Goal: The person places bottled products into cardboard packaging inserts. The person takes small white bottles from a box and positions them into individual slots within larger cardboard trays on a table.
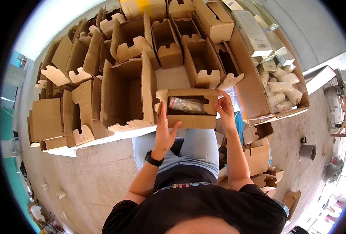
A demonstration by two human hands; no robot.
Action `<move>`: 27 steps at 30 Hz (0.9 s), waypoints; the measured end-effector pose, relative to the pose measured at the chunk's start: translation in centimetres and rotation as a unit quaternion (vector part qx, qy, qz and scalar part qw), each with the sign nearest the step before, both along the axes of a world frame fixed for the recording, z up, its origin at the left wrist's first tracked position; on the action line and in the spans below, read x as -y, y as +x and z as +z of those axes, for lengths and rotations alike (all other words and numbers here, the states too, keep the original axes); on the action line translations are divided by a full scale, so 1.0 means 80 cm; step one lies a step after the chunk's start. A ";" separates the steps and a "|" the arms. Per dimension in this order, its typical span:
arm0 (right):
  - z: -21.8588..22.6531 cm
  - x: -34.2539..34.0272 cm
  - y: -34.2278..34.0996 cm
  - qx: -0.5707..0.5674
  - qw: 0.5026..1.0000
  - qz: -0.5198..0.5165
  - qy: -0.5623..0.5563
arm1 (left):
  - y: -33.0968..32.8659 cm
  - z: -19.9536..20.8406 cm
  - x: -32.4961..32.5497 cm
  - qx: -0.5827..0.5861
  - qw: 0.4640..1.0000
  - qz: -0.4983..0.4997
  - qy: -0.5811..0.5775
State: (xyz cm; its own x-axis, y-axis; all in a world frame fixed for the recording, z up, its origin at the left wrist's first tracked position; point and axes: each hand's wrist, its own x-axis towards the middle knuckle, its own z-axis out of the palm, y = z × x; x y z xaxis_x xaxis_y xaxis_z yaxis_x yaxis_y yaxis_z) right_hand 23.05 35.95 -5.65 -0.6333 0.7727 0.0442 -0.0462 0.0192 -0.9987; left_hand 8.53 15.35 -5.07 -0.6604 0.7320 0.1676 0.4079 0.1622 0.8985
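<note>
Between my hands is a small brown cardboard box (192, 121), its top open and its end flaps notched. A clear plastic bag (188, 105) with something pale in it lies inside; its contents are hard to make out. My left hand (165, 130) presses against the box's left end, thumb toward the near side. At the right end, my right hand (225, 108) grips the corner with fingers over the edge. A larger open carton (128, 95) stands just left of the held box.
Many open cardboard boxes (168, 43) crowd the table's far and left sides. To the right, a big carton (251, 93) holds white and gold packages (253, 33) and wrapped pouches (286, 87). Loose boxes (259, 158) are piled on the floor at right, near a grey bin (308, 152).
</note>
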 end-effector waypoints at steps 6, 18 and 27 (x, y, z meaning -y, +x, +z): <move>-0.011 -0.002 0.003 -0.079 0.992 0.002 -0.096 | 0.000 -0.004 0.002 -0.014 1.000 0.000 0.001; -0.016 0.012 -0.025 -0.103 0.979 -0.112 -0.138 | 0.003 -0.019 0.013 0.094 0.991 -0.029 0.087; -0.026 0.005 -0.021 -0.109 0.982 -0.093 -0.125 | 0.001 -0.031 0.019 0.013 0.997 -0.045 0.060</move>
